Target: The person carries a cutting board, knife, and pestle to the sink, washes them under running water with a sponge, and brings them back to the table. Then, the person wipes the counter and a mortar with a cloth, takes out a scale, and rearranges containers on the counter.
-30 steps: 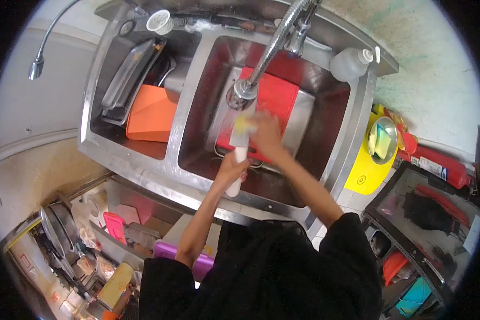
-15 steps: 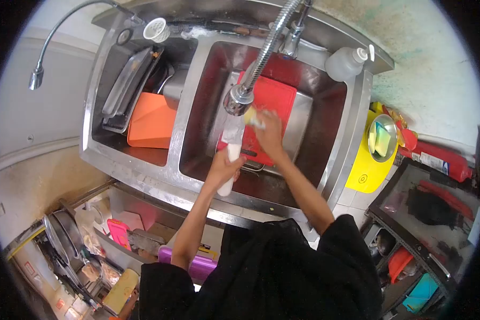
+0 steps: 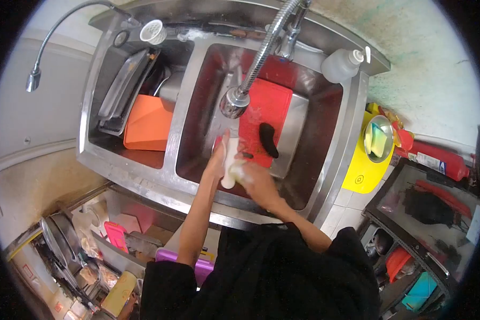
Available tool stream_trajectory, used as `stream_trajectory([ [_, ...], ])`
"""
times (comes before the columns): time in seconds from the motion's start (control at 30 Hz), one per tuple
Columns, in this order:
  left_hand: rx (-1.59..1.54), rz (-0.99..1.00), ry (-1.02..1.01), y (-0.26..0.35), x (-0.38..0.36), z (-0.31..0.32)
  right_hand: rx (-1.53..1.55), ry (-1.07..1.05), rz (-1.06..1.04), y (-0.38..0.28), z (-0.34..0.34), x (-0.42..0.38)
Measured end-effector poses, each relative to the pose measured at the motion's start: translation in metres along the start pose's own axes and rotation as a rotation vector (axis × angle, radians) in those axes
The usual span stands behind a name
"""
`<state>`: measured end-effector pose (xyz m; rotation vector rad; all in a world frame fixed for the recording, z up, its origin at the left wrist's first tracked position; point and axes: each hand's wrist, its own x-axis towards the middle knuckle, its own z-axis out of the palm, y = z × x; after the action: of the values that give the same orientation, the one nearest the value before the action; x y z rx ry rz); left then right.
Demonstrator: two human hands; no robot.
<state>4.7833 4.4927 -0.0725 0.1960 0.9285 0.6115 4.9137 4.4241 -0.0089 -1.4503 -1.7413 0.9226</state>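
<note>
Over the front of the right sink basin, my left hand is closed around a white-handled utensil; its far end blends into the steel and I cannot make out its kind. My right hand, smeared by motion, presses a pale yellow sponge against the lower end of the white handle. Beyond the hands a red cutting board lies in the basin. A dark curved handle shows on top of the board.
The faucet head hangs just above the hands. At left, the other basin holds metal trays and an orange plastic piece. A soap bottle stands at the back right. A bowl with sponges sits right of the sink.
My right hand has moved with the sponge toward me, from the utensil's far part to its handle end. My left hand has shifted up along the handle. The dark curved handle is now uncovered.
</note>
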Motion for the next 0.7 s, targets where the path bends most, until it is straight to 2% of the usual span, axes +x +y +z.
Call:
stream_trajectory([
  [0.03,0.193,0.063,0.091,0.009,-0.004,0.009,0.012,0.044,0.004,-0.002,-0.016,0.007],
  [0.1,0.171,0.076,0.122,0.013,-0.017,0.019,-0.187,0.477,0.151,0.041,-0.037,0.030],
  [0.2,0.194,0.139,0.180,0.005,-0.033,0.030,-0.344,0.813,0.111,0.082,-0.094,0.108],
  [0.27,0.215,0.215,0.168,-0.006,-0.034,0.028,-0.523,0.829,-0.093,0.110,-0.114,0.150],
  [0.37,0.277,0.329,0.240,-0.006,-0.035,0.033,-0.636,0.767,-0.055,0.101,-0.123,0.171],
  [0.4,0.289,0.358,0.230,-0.003,-0.030,0.029,-0.529,0.757,-0.030,0.085,-0.118,0.159],
  [0.47,0.307,0.423,0.213,0.003,-0.025,0.025,0.252,0.567,0.002,0.041,-0.093,0.131],
  [0.53,0.274,0.412,0.226,0.014,-0.023,0.028,0.492,0.321,-0.117,-0.008,-0.065,0.110],
  [0.6,0.194,0.380,0.169,0.019,-0.027,0.031,0.149,0.207,-0.100,-0.023,-0.048,0.123],
  [0.7,0.124,0.285,0.130,0.017,-0.043,0.034,0.169,0.241,-0.072,0.000,-0.013,0.165],
])
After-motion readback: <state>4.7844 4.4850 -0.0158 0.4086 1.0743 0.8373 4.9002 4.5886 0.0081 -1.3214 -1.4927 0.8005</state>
